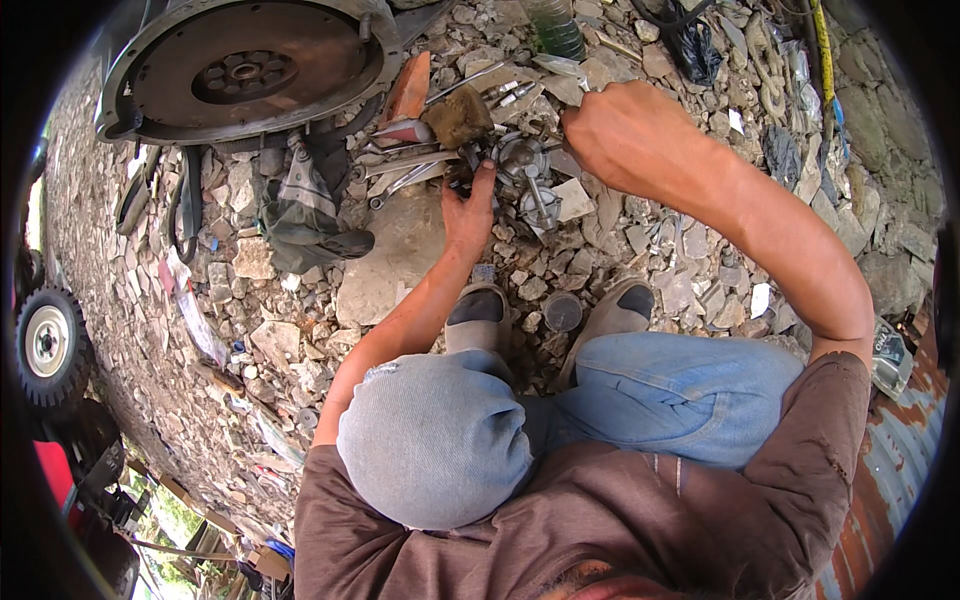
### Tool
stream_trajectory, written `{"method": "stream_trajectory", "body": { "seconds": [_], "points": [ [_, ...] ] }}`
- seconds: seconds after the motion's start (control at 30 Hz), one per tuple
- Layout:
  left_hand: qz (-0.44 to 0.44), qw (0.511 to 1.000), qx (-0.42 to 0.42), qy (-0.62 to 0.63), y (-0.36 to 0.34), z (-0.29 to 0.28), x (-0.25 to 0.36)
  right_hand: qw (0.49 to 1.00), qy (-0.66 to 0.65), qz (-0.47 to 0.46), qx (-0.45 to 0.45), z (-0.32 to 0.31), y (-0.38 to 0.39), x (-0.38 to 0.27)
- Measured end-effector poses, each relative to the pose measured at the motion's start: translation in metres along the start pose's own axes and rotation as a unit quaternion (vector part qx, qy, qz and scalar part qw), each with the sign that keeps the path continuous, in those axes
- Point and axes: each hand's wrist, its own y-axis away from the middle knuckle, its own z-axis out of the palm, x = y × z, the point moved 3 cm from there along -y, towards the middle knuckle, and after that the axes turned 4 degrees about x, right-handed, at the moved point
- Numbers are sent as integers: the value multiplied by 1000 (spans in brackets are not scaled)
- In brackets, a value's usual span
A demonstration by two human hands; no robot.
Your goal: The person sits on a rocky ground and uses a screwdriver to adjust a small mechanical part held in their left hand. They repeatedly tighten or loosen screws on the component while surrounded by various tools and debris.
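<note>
so there's a big brown flywheel (pixel 150 75) up top left, then the left hand (pixel 468 212) pinching a dark metal part (pixel 466 160) over the rubble (pixel 275 342), a silver metal assembly (pixel 523 160) right beside it, and the right hand (pixel 632 138) balled up, can't tell around what tbh

No lettering is reading clearly. Crumpled clear plastic pack (pixel 891 358), lying beside rusty corrugated sheet (pixel 905 440) at right, is showing pale marks resembling letters, too small and bent to make out. Long wrapper (pixel 197 318) is lying on stony ground (pixel 120 300) at left, showing reddish and pale patches; any print on it is blurring.
</note>
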Motion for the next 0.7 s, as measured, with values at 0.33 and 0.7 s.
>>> {"method": "stream_trajectory", "body": {
  "seconds": [0.33, 0.7],
  "points": [
    [-26, 999, 3, -21, 3, -1, 4, 987, -32, -55, 150, -7, 10, 4],
    [11, 1000, -3, 0, 1, 0, 3, 988, -120, -35, 87, 11, 30, 5]
  ]
}}
